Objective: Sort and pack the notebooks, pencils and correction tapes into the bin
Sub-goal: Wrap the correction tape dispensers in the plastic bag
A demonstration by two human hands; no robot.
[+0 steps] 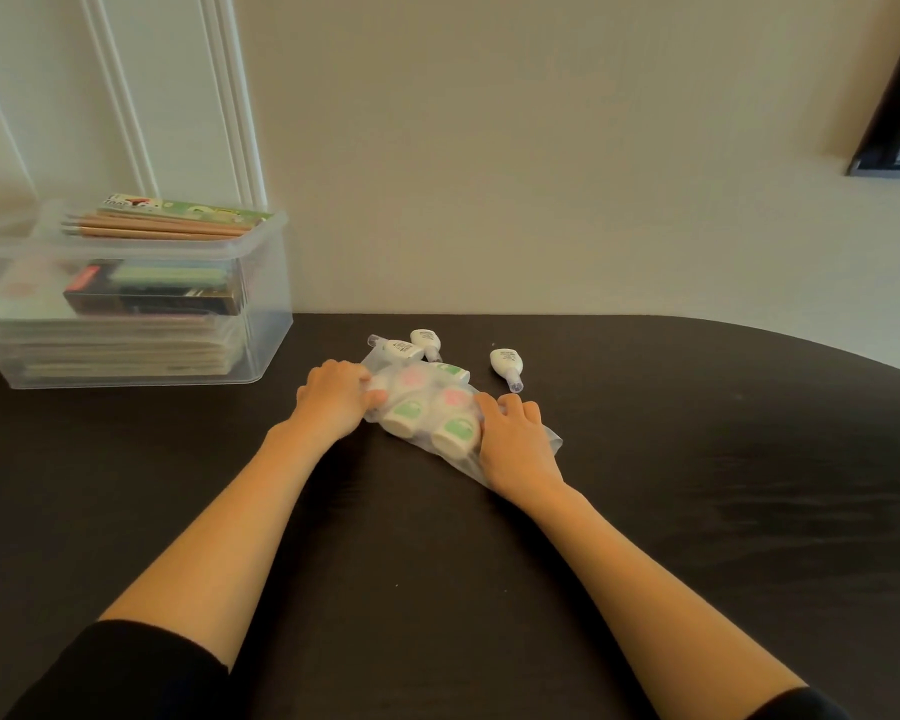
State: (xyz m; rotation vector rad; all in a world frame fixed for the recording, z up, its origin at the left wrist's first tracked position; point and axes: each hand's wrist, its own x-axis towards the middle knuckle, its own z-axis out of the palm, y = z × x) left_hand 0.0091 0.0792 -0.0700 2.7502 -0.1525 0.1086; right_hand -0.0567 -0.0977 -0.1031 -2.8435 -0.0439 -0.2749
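A clear plastic bag (544, 445) lies on the dark table (697, 511) with several pink and green correction tapes (427, 407) inside. My left hand (333, 394) grips the bag's left end. My right hand (513, 439) holds its right side, fingers curled over the tapes. Three loose white correction tapes lie just beyond: two (411, 345) behind the bag, one (506, 363) to the right. The clear bin (261, 324) stands at the far left, holding stacked notebooks (126, 350), boxes and pencils (162, 227) on top.
A beige wall runs right behind the table's far edge. White door trim (230, 96) stands behind the bin. A dark frame (894, 122) hangs at the upper right. The table's right edge curves away.
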